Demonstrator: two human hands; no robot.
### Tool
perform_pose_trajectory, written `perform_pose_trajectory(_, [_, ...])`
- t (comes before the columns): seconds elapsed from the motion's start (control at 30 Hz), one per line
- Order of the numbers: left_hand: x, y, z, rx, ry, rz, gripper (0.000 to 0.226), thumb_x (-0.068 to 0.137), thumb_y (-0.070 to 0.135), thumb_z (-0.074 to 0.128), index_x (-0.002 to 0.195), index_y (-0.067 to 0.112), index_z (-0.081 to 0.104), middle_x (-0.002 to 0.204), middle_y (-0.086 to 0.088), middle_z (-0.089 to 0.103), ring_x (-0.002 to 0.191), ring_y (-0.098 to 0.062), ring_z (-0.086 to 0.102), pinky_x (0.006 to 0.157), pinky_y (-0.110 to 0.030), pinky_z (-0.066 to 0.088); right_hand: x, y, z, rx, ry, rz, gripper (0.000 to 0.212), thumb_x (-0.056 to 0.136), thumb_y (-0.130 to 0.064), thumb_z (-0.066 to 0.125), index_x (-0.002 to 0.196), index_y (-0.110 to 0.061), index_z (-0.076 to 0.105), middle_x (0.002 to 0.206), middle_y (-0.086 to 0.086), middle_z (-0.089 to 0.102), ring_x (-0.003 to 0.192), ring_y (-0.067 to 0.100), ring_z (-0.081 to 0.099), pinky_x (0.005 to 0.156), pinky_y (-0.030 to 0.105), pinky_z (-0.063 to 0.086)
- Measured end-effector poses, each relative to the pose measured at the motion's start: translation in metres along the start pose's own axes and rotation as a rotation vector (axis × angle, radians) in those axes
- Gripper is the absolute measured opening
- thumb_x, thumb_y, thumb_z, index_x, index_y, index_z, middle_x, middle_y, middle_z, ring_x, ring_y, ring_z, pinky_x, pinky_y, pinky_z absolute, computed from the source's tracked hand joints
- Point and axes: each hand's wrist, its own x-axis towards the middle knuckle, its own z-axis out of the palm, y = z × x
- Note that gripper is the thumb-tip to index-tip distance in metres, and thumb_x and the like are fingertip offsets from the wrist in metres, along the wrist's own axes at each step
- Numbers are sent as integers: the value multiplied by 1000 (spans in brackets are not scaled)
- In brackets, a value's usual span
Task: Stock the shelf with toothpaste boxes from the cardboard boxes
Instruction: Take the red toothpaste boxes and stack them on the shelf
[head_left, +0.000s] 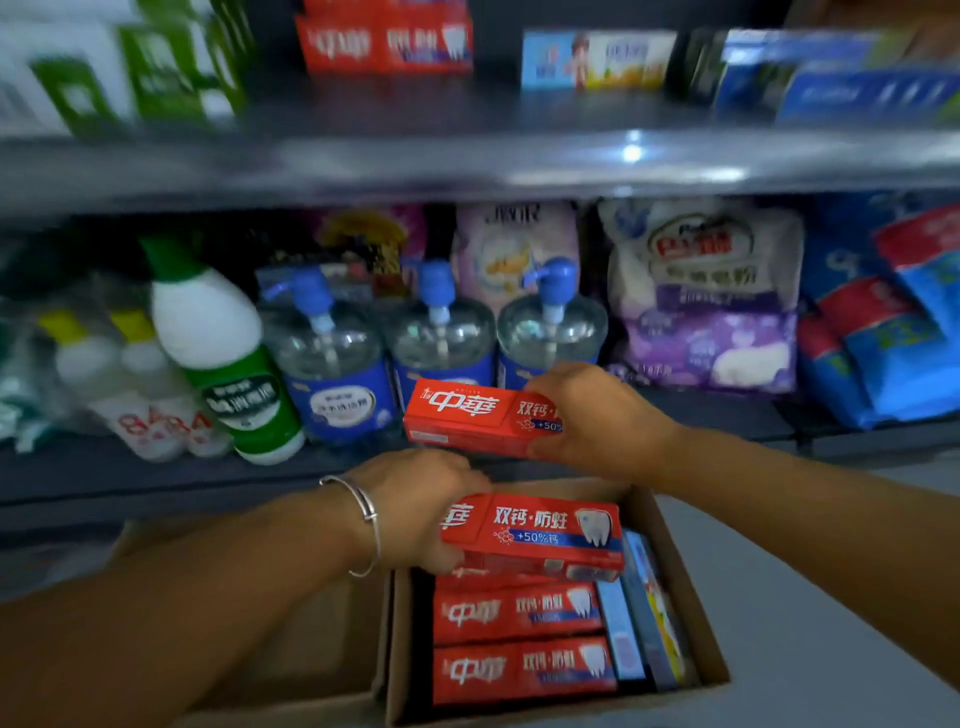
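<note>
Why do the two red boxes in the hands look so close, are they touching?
Apart. The head view shows the left hand between the upper red box and the lower red box.

Red toothpaste box (467, 415) at frame centre: "中華", "双钙", "+50%". Red box just below (540, 530): "双钙·防蛀", "+50%钙". Boxes in carton (514, 613), lower centre: "中華", rest blurred.

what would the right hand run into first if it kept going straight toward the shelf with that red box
Probably the pump bottle directly behind the right hand. The red toothpaste box it grips already overlaps the bottle's base in this view, though the gap between them in depth is unclear.
</note>
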Motion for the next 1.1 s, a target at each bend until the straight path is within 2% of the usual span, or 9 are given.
perform_pose_trajectory(0.1, [-26, -3, -53, 14, 91, -8, 40, 69, 43, 70, 104, 29, 58, 99, 10, 60, 93, -10, 58, 80, -29, 50, 3, -25, -62, -5, 44, -43, 41, 76, -42, 72, 102, -12, 62, 101, 3, 60, 88, 20, 59, 78, 35, 50])
perform_pose_trajectory(0.27, [-62, -15, -141, 63, 167, -10, 50, 69, 38, 72, 115, 25, 58, 104, 6, 61, 95, -12, 58, 85, -29, 49, 15, -57, -154, 5, 104, -73, 50, 74, -37, 76, 117, -17, 60, 111, 1, 62, 95, 18, 60, 86, 36, 52])
perform_pose_trajectory(0.37, [-76, -24, -184, 103, 247, -17, 50, 68, 39, 73, 115, 26, 58, 104, 7, 60, 93, -11, 58, 84, -29, 48, 30, -72, -201, -8, 181, -86, 48, 73, -33, 78, 115, -16, 62, 109, 2, 63, 93, 17, 60, 85, 32, 50])
perform_pose_trajectory(0.5, [-81, -42, -232, 100, 312, -55, 58, 72, 37, 73, 126, 29, 52, 113, 9, 57, 97, -8, 56, 86, -23, 48, 62, -85, -245, 32, 257, -92, 51, 74, -30, 79, 118, -15, 58, 113, -2, 61, 95, 13, 60, 81, 23, 49])
perform_pose_trajectory(0.63, [-70, -64, -264, 83, 397, -83, 57, 72, 37, 73, 125, 29, 53, 112, 11, 58, 96, -6, 56, 85, -20, 47, 110, -88, -272, -22, 308, -84, 61, 75, -33, 76, 125, -15, 47, 126, 4, 54, 108, 18, 57, 89, 30, 50])
perform_pose_trajectory(0.8, [-38, -97, -288, 44, 456, -115, 53, 74, 32, 74, 124, 25, 56, 115, 9, 60, 98, -5, 57, 84, -13, 45, 171, -81, -291, -101, 272, -86, 62, 79, -33, 73, 124, -16, 36, 127, 8, 52, 108, 22, 58, 87, 36, 53])
perform_pose_trajectory(0.93, [-9, -124, -294, 67, 432, -139, 58, 75, 36, 72, 129, 27, 52, 124, 9, 56, 107, -7, 55, 89, -15, 43, 218, -69, -291, -124, 191, -103, 68, 77, -26, 75, 132, -22, 36, 130, 5, 50, 117, 24, 53, 96, 41, 49])
perform_pose_trajectory(1.03, [12, -139, -295, 61, 438, -141, 60, 76, 36, 72, 130, 27, 49, 126, 10, 55, 110, -8, 54, 90, -14, 42, 250, -57, -281, -183, 120, -127, 73, 75, -24, 76, 138, -24, 40, 131, 3, 50, 121, 24, 50, 101, 40, 45])
perform_pose_trajectory(1.1, [24, -148, -295, 81, 423, -142, 61, 75, 37, 71, 131, 27, 49, 125, 9, 54, 110, -10, 53, 94, -21, 45, 266, -48, -270, -201, 102, -145, 78, 71, -21, 80, 139, -24, 42, 135, 4, 48, 123, 25, 48, 103, 40, 43])
